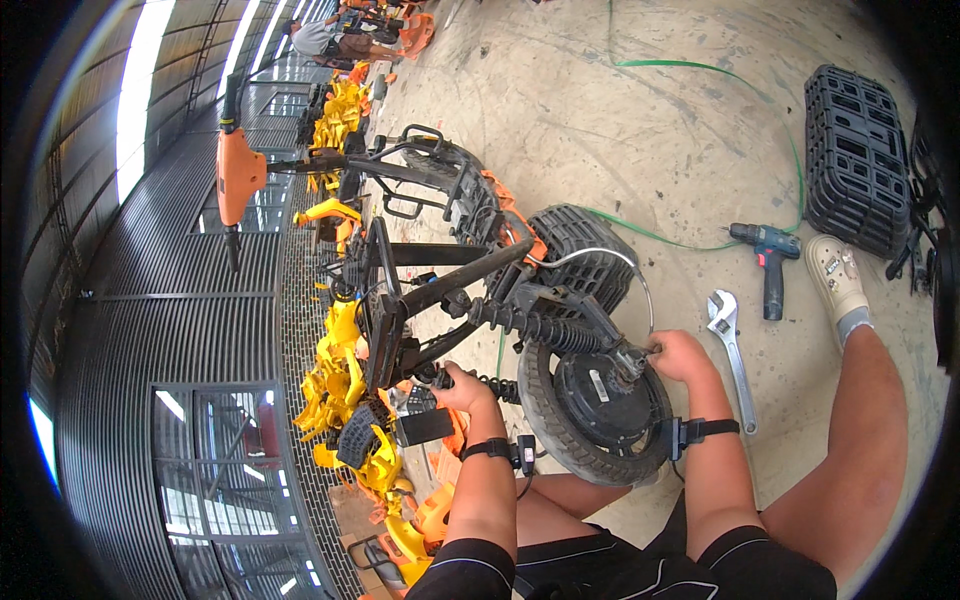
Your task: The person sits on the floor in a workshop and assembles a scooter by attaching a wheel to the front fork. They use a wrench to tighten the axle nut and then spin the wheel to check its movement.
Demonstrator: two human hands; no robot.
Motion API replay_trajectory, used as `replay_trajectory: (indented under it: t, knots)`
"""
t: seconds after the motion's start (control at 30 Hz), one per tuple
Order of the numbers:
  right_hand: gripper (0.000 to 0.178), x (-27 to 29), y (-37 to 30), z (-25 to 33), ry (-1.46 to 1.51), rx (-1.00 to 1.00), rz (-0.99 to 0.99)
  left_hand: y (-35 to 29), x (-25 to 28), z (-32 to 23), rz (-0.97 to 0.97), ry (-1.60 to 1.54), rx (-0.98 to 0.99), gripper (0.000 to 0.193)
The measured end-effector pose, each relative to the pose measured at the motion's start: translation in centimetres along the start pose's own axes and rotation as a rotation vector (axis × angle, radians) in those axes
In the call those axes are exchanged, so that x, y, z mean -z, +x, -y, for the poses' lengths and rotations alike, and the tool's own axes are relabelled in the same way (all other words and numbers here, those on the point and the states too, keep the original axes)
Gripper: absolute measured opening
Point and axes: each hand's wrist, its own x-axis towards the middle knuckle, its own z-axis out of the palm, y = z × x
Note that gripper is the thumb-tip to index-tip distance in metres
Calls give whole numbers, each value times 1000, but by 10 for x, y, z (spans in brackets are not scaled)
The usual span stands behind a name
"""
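A stripped electric bike frame [440, 283] stretches away from me, with an orange front piece [240, 178] at its far left end. Its rear wheel [535, 415] has a black hub motor [598, 400] and sits right in front of my knees. Beside the wheel is a coil-spring shock absorber [540, 328]. My left hand [464, 390] is closed around a dark part at the near left of the frame; its fingertips are partly hidden. At the axle end [630, 362], my right hand [678, 356] pinches something small that its fingers cover.
A black crate [600, 250] stands behind the wheel. To the right are an adjustable wrench [733, 350], a cordless drill [770, 262] and another black crate [855, 150]. A green strap [690, 245] crosses the floor. Yellow plastic covers [335, 370] pile up leftward; another person [320, 40] is far off.
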Motion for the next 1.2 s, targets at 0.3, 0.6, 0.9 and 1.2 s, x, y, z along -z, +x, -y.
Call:
replay_trajectory:
  t: [0.3, 0.6, 0.9, 1.2]
  knots:
    - [19, -5, 5, -3, -203, 158, -121, 1, 1, 4, 40, -24, 19, 59]
    - [18, -8, 4, -6, -113, 158, -163, -3, 3, -4, 18, 42, -12, 52]
    - [14, -26, 9, -15, -153, 196, -236, -6, 5, -11, -4, 158, -82, 69]
    - [15, -42, 12, -31, -182, 239, -244, 17, 12, 25, 71, 108, -124, 55]
